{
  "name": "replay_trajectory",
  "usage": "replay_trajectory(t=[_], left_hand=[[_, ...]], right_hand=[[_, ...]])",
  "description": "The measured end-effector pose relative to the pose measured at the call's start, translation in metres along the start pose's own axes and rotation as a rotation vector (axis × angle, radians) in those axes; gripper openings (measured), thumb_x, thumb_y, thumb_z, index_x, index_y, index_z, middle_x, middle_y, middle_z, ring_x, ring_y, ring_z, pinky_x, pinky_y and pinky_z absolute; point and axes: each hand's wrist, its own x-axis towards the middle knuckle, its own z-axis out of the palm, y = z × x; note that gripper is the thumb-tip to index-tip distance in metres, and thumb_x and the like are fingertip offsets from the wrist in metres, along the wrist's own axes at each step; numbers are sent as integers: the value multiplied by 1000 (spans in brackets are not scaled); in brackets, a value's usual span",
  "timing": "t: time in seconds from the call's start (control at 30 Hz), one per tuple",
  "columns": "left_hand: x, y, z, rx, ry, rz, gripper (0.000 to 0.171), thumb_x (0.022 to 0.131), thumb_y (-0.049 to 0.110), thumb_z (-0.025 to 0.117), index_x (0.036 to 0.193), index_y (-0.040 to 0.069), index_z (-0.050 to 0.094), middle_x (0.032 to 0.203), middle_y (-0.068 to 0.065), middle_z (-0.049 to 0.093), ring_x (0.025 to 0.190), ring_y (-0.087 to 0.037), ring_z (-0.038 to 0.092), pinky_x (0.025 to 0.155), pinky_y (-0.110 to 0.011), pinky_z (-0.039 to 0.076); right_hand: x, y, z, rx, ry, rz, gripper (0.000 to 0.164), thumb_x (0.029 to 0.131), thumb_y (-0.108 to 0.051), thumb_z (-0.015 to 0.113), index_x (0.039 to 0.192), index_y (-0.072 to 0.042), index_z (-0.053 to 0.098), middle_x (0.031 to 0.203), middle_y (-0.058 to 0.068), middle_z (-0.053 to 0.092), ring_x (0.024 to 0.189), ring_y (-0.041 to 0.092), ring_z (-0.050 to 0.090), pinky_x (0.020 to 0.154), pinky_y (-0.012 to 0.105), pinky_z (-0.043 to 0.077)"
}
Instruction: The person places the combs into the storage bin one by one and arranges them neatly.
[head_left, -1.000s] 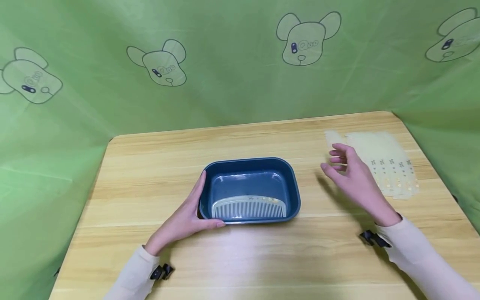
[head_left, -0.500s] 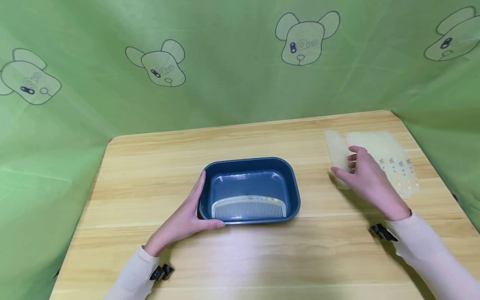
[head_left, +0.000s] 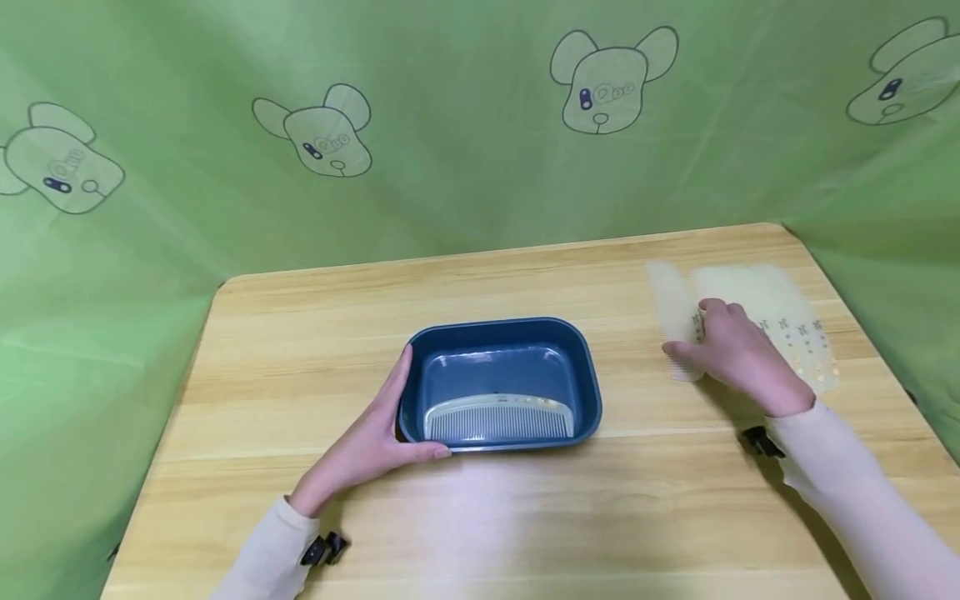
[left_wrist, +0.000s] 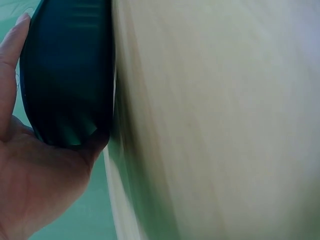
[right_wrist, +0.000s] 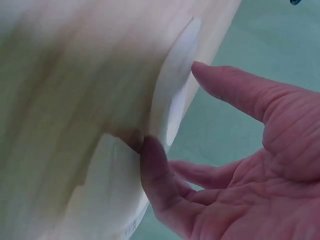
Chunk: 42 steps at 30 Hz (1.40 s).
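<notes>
At the middle of the table stands a blue plastic basin (head_left: 487,333). A pale comb (head_left: 498,417) lies inside it along the near wall. My left hand (head_left: 367,446) holds the basin's left end, thumb along the near rim and fingers on the side wall; the left wrist view shows the basin's wall (left_wrist: 70,75) against my palm. My right hand (head_left: 738,354) is over the combs at the right. A single pale comb (head_left: 667,300) lies left of several overlapping combs (head_left: 765,287). In the right wrist view my thumb and fingers straddle the single comb (right_wrist: 175,75), spread apart.
The wooden table (head_left: 525,517) ends at a straight back edge. Behind and at both sides hangs a green cloth (head_left: 465,167) with printed animal heads. Dark clips (head_left: 324,548) sit at the sleeves.
My right hand has shifted right and lowered toward the combs, its fingers now bent down at the single comb's right edge. The left hand and the basin have stayed in place.
</notes>
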Motion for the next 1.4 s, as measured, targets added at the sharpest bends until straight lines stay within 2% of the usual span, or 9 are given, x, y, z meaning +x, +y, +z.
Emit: replay_trajectory(t=[0.3,0.4,0.5,0.57,0.67,0.77,1.03,1.23,1.4], left_hand=[[0,0,0,-3,8,1,140,84,42,98,176,32,-8,181,5,-6,166,-26,4,128,-61,16],[-2,1,2,-7,2,-3,141,84,42,98,176,32,-9,181,4,-6,165,-27,3,128,-61,16],[-4,0,3,-11,0,-4,142,84,42,98,176,31,-9,181,3,-7,165,-28,3,128,-62,16],[-4,0,3,-11,5,0,141,84,41,98,176,31,-9,181,3,-7,165,-29,3,128,-62,16],[-4,0,3,-14,13,5,141,84,39,98,176,30,-8,182,1,-6,165,-29,3,127,-63,16],[-4,0,2,-5,13,0,141,84,41,98,176,28,-8,182,0,-6,165,-29,3,128,-63,16],[-3,-1,3,7,16,-3,141,84,42,98,176,29,-8,181,3,-6,165,-29,4,128,-62,17],[-1,1,2,4,13,-2,142,83,44,98,176,30,-8,182,2,-6,165,-26,4,128,-59,16],[-1,0,2,-8,13,2,142,83,42,98,176,29,-8,182,2,-5,165,-27,4,128,-61,16]], right_hand=[[5,2,-1,82,-56,11,110,104,-39,75,162,23,6,153,55,30,141,69,34,111,78,34],[3,4,0,119,-62,-10,104,107,-33,73,166,17,3,148,54,38,134,67,44,103,76,43],[2,6,2,156,-33,-59,91,109,-21,69,168,12,8,132,46,53,114,57,60,86,61,55],[3,7,4,174,12,-102,82,109,-13,66,167,11,15,122,36,58,105,47,63,78,45,55],[5,8,6,212,71,-147,74,109,-7,65,166,11,21,117,25,58,105,41,61,76,27,50],[5,8,7,269,103,-178,70,110,-5,63,164,14,23,118,25,57,109,41,60,75,17,47],[0,1,7,467,132,-215,65,109,-2,64,165,6,34,116,19,59,86,10,58,63,26,51],[-5,-8,4,589,67,-219,63,111,-9,66,168,-4,39,114,6,67,93,10,65,73,24,52],[-13,-26,4,650,27,-291,59,110,-8,67,165,-9,48,115,5,68,96,13,68,77,21,56]])
